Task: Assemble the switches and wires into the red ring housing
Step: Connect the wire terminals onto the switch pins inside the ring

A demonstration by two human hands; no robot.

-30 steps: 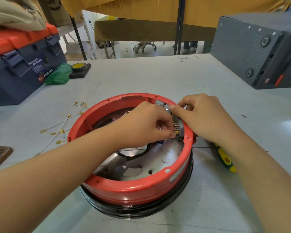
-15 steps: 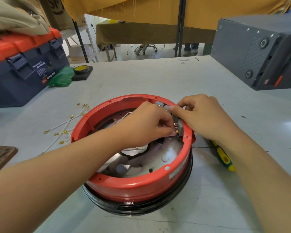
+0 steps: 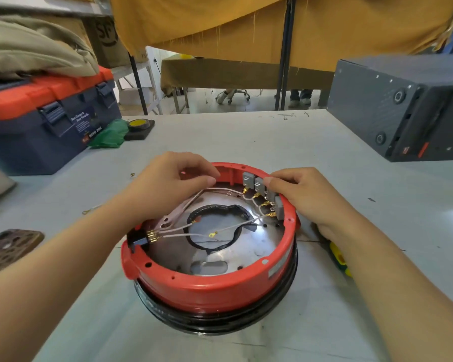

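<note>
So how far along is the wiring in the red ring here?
Done: grey switches sit on the red ring's far-right wall, white wires plugged in. In hand: right hand touches the switches; left hand is raised over the ring. Left: one loose wire end lies unconnected.

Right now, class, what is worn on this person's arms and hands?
Nothing shows: the left hand and right hand are bare, with no gloves, rings or watch. Both forearms are bare too; no sleeve reaches into view.

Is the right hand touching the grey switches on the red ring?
Touching. In the head view the right hand has a fingertip pressed on top of the grey switches seated in the red ring.
</note>
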